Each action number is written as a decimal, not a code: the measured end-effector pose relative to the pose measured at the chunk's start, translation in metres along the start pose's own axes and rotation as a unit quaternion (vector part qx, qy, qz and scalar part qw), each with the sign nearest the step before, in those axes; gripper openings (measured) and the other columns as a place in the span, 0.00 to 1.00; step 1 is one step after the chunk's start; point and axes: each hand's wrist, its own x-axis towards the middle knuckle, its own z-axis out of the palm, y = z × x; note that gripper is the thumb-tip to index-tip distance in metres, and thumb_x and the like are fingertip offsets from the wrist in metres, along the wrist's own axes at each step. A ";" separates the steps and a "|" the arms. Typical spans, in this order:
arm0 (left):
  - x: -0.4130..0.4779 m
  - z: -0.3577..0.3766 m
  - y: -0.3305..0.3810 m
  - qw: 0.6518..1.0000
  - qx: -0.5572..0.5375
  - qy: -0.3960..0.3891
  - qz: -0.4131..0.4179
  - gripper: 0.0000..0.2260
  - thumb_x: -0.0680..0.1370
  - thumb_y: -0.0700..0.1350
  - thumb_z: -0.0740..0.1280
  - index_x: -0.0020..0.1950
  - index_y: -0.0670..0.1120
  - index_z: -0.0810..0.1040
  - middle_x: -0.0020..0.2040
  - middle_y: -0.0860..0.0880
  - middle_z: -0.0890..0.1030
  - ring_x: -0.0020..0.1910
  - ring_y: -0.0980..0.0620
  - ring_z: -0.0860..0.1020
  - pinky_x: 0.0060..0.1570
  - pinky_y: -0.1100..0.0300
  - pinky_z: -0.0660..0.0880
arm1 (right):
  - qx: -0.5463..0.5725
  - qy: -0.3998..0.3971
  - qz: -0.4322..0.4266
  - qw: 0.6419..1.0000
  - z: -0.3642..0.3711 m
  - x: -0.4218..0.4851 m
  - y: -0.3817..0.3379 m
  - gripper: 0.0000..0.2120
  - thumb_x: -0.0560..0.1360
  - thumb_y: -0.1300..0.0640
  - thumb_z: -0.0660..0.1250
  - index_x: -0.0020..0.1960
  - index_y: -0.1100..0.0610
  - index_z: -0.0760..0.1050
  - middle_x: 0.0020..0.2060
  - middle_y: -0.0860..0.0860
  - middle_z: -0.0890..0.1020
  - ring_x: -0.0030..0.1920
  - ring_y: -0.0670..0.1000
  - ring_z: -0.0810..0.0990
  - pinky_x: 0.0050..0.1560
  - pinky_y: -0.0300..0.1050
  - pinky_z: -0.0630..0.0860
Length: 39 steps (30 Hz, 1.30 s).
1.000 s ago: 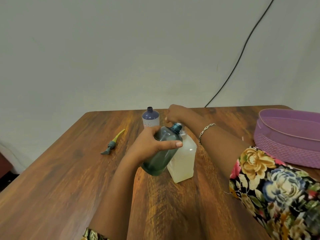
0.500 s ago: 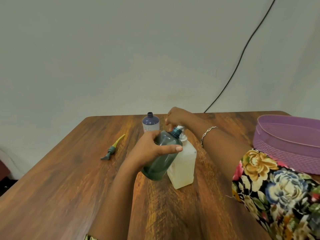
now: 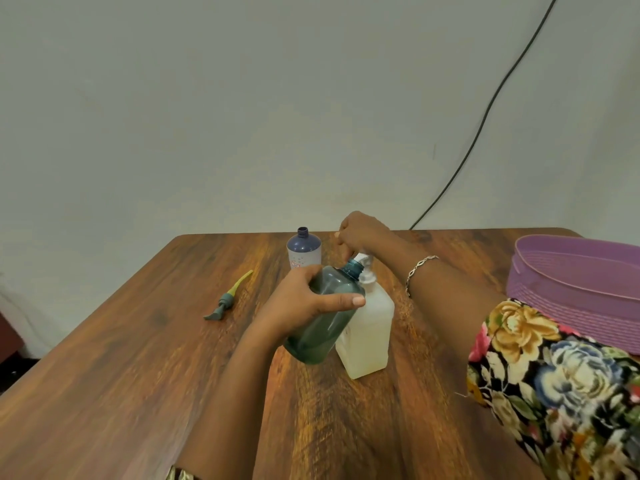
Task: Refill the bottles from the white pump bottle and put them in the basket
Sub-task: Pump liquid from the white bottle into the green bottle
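The right hand (image 3: 362, 230) had risen slightly, baring the spout of the pump bottle (image 3: 370, 327), fingers curled on its head. The left hand (image 3: 304, 303) gripped the tilted green bottle (image 3: 322, 337), mouth at the spout. Filling seemed under way; next called for a steady press.

At frame centre, the tilted bottle (image 3: 323, 323) is showing translucent teal; the white pump bottle (image 3: 372, 336) is showing milky pale yellow. The small bottle (image 3: 304, 245) behind is showing navy above a white label. The basket (image 3: 571, 292), right, is showing ribbed purple. The loose pump (image 3: 225, 301), left, is showing grey-teal with a yellow-green tube. The sleeve (image 3: 554, 375), lower right, is showing florals on black.
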 end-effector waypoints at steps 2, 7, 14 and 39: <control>-0.001 -0.001 0.002 1.000 0.006 -0.001 -0.006 0.32 0.58 0.64 0.71 0.55 0.46 0.76 0.49 0.47 0.81 0.47 0.49 0.80 0.51 0.52 0.78 | -0.016 -0.010 0.001 1.000 -0.001 -0.002 -0.002 0.12 0.72 0.63 0.67 0.55 0.63 0.77 0.50 0.57 0.82 0.52 0.56 0.80 0.47 0.46 0.75; 0.001 0.002 0.000 1.000 0.015 -0.011 -0.017 0.29 0.62 0.62 0.75 0.55 0.47 0.75 0.49 0.48 0.80 0.47 0.51 0.79 0.51 0.55 0.78 | -0.114 0.040 0.019 0.993 0.012 -0.010 0.000 0.11 0.75 0.60 0.63 0.57 0.60 0.73 0.53 0.57 0.79 0.51 0.57 0.78 0.48 0.47 0.73; 0.000 -0.003 0.001 1.000 0.020 0.001 -0.015 0.15 0.69 0.53 0.73 0.49 0.49 0.74 0.43 0.52 0.79 0.42 0.55 0.78 0.40 0.65 0.74 | -0.080 0.041 0.010 0.996 0.015 -0.008 -0.007 0.09 0.77 0.61 0.61 0.55 0.61 0.75 0.51 0.57 0.80 0.48 0.57 0.76 0.44 0.45 0.71; -0.003 -0.006 0.007 1.000 -0.015 0.017 0.006 0.14 0.69 0.53 0.73 0.48 0.48 0.75 0.44 0.50 0.80 0.42 0.54 0.79 0.39 0.65 0.74 | -0.050 -0.024 -0.012 0.998 0.000 -0.009 -0.009 0.12 0.75 0.61 0.65 0.57 0.65 0.76 0.47 0.57 0.78 0.44 0.54 0.74 0.41 0.42 0.70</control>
